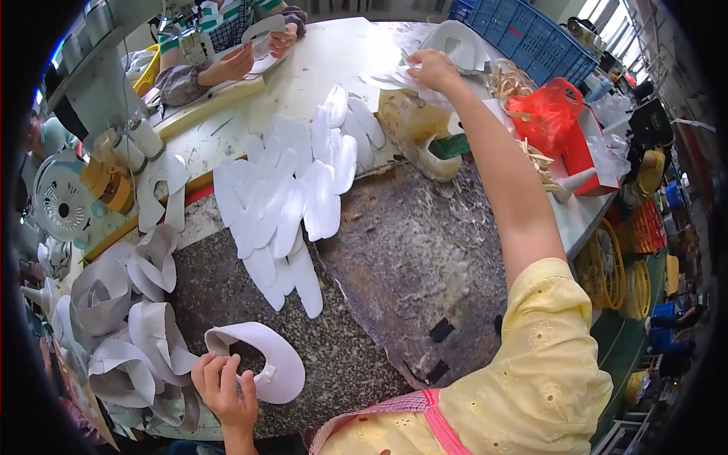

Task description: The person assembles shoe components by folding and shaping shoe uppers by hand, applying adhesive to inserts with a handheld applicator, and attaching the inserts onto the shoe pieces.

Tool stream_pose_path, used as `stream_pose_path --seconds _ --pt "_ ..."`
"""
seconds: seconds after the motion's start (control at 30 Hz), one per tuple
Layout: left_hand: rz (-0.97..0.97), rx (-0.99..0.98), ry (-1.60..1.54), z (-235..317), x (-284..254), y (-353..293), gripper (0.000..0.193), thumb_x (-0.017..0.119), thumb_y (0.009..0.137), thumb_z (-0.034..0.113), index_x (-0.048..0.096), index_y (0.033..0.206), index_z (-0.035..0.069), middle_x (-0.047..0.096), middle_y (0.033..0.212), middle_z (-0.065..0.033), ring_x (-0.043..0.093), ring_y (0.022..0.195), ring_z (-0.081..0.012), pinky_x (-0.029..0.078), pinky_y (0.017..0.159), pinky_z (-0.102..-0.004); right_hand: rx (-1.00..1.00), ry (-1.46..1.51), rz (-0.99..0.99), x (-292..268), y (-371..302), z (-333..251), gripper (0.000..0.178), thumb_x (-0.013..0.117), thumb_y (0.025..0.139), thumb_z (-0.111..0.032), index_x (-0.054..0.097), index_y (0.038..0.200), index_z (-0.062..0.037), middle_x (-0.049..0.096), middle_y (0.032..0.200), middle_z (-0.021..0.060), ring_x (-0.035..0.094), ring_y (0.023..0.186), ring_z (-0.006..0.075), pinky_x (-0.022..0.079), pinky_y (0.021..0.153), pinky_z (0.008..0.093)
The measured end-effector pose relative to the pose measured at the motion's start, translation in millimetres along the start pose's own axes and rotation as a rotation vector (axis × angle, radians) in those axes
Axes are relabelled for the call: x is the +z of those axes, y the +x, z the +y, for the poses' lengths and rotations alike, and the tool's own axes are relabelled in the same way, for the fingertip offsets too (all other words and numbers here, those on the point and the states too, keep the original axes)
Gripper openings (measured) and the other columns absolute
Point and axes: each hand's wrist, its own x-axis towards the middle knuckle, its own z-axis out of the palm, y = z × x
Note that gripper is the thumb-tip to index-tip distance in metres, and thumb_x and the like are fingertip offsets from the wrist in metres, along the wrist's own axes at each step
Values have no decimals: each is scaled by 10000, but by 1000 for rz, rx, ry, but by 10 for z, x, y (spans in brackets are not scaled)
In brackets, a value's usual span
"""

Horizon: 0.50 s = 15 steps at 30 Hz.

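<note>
We are holding a white curved piece in the left hand, its near edge clamped between thumb and fingers over the speckled, stone-like tabletop. The piece is looking smooth and matte, bowed around an open middle, and the fingers are covering part of its edge. Just left, a heap of pale pieces is lying in bent loops, overlapping so that many rims are staying hidden.

Farther on, a dark sheet is showing scuffs and whitish smears, our right forearm crossing above it. Beside it, smooth white pads, long and round-ended, are overlapping in a pile. A crusted, yellowish container is standing beyond.

At the far side, our right hand is bending its fingers over thin white cutouts; we cannot tell whether it is gripping one, as the fingertips are probably hidden. To its right, a crumpled red bag is glowing, translucent, near a ribbed blue crate. Opposite, a co-worker's hands are holding a pale band, the upper edge cutting that person off.
</note>
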Motion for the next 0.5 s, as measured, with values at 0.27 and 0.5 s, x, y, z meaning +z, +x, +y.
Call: stream_pose_path --seconds 0.27,0.5 --pt "35 -18 -36 -17 51 136 229 518 767 196 574 818 -20 515 818 -125 471 842 -324 374 728 -415 -42 -11 -142 -66 44 -189 270 594 683 -324 620 917 -190 578 1013 23 509 980 216 403 835 329" --pt "26 13 -61 29 115 246 222 518 768 194 578 807 -16 519 810 -123 478 833 -324 387 712 -414 -125 150 162 70 -80 -166 237 641 616 -236 608 812 -106 581 897 86 545 866 231 428 756 327"
